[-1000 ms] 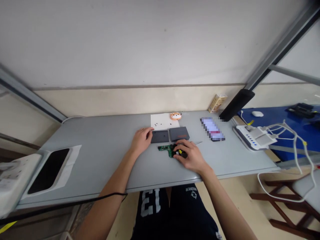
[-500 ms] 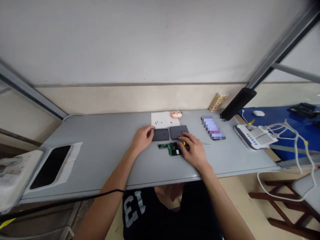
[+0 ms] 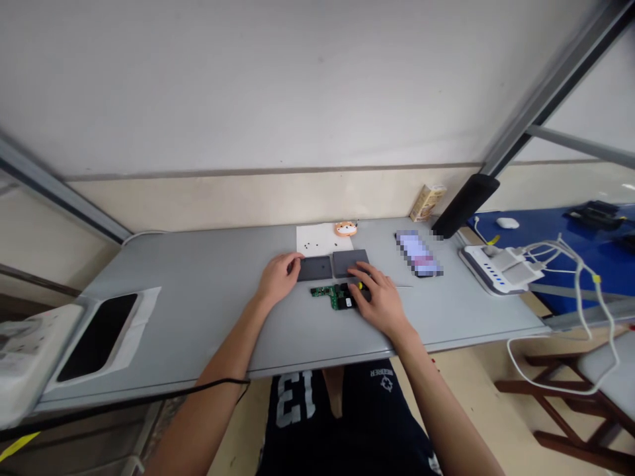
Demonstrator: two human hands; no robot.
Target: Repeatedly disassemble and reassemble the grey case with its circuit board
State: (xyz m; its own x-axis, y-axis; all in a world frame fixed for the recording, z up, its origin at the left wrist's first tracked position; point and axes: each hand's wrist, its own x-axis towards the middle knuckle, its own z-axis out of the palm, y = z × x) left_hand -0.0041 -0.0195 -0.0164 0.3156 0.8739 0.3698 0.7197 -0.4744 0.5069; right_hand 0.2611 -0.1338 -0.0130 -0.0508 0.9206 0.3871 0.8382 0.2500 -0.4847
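Observation:
My left hand (image 3: pixel 279 277) is closed at the left edge of a shallow dark grey casing half (image 3: pixel 316 268), thumb and finger on its rim. Beside it lies a second dark grey casing piece (image 3: pixel 344 262). My right hand (image 3: pixel 381 297) rests with fingers apart, the fingertips at that piece's near right corner. Under this hand lies a thin screwdriver (image 3: pixel 361 286), its yellow handle end between thumb and fingers and its shaft sticking out to the right. A green circuit board (image 3: pixel 325 292) with black parts sits just in front of the casing pieces, partly near my right thumb.
White paper (image 3: pixel 320 233) holds several tiny black screws (image 3: pixel 307 246) and an orange animal-faced case (image 3: pixel 346 229). A phone (image 3: pixel 414 248), a small carton (image 3: pixel 427 202) and a black cylinder (image 3: pixel 466 206) stand right. Left is a dark tablet-like device (image 3: pixel 99 337); power strips flank both ends.
The view has shifted slightly and tilted down. Both hands keep nearly the same places by the casing pieces, screwdriver and circuit board.

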